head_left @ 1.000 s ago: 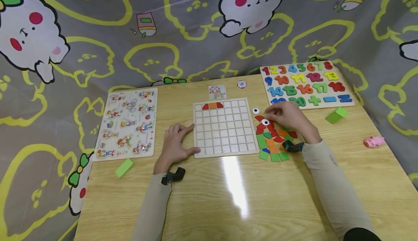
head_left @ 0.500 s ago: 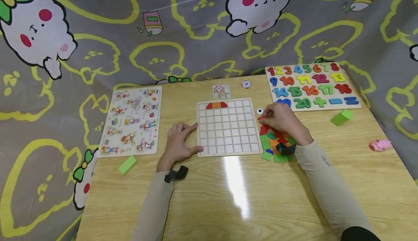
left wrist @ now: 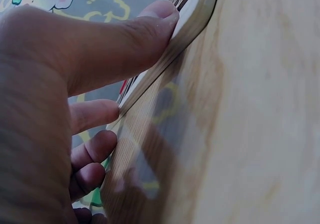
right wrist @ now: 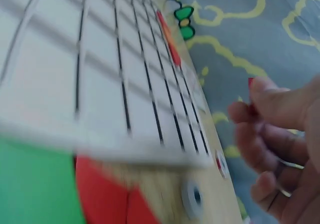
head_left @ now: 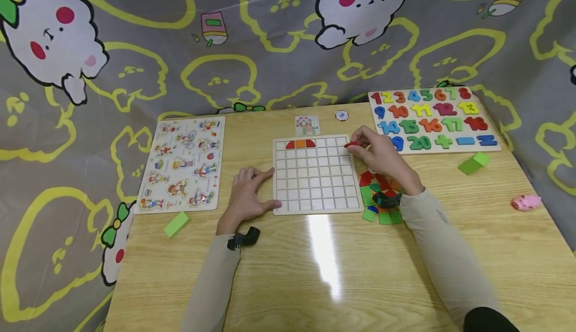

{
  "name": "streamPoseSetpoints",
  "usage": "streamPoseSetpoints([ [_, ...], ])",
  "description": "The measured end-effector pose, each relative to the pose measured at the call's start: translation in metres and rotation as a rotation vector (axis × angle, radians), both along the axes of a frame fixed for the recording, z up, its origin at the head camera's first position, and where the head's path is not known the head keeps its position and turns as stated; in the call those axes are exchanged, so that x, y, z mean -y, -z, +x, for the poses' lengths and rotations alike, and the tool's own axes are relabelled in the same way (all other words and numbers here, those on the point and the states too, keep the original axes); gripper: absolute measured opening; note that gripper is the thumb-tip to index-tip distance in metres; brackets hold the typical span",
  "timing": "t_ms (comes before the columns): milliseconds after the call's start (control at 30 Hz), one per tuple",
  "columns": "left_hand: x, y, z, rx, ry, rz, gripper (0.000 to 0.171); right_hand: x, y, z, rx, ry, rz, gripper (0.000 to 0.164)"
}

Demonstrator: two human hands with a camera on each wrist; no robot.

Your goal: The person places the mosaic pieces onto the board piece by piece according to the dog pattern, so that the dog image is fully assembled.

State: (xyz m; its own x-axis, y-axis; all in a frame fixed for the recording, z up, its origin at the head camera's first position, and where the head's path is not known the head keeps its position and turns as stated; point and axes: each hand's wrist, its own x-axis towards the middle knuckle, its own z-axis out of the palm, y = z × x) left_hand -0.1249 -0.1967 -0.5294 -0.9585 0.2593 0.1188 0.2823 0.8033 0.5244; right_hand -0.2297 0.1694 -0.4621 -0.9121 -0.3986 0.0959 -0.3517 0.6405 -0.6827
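Note:
The wooden grid board point(head_left: 317, 175) lies flat on the table, with two red quarter-round pieces point(head_left: 290, 145) and an orange square point(head_left: 300, 143) between them in its top row. At the board's left edge, my left hand point(head_left: 247, 198) rests with thumb and index finger spread. In the left wrist view its thumb point(left wrist: 155, 32) presses on the board's rim. My right hand point(head_left: 382, 154) pinches a small red piece point(head_left: 352, 144) above the board's upper right corner; in the right wrist view the fingers mostly cover it. A heap of red, green, orange and blue pieces point(head_left: 366, 195) lies below that hand.
A picture card point(head_left: 307, 125) and a round chip point(head_left: 342, 115) lie behind the board. A figure puzzle point(head_left: 181, 164) is at left, a number puzzle point(head_left: 434, 120) at back right. Green blocks point(head_left: 177, 224) and a pink pig point(head_left: 526, 202) lie farther out.
My right hand has lifted a red piece from the heap and moved it up and left to the board's upper right corner. The left hand stays at the board's edge.

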Motion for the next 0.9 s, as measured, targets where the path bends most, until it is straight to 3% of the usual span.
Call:
streamPoseSetpoints([
  [267, 0.002, -0.001, 0.0, 0.015, -0.004, 0.004, 0.093, 0.053, 0.013, -0.017, -0.03, -0.029, -0.246, 0.024],
  [400, 0.002, -0.001, -0.001, 0.019, 0.003, 0.0, 0.093, 0.078, 0.021, -0.022, 0.011, -0.062, -0.269, 0.031],
  [600, 0.003, 0.0, -0.001, 0.009, 0.009, -0.01, 0.093, 0.115, 0.034, -0.025, 0.0, -0.113, -0.196, 0.03],
  [900, 0.005, 0.002, -0.003, 0.005, 0.006, -0.009, 0.094, 0.153, 0.041, -0.024, -0.103, -0.17, 0.037, 0.032],
])
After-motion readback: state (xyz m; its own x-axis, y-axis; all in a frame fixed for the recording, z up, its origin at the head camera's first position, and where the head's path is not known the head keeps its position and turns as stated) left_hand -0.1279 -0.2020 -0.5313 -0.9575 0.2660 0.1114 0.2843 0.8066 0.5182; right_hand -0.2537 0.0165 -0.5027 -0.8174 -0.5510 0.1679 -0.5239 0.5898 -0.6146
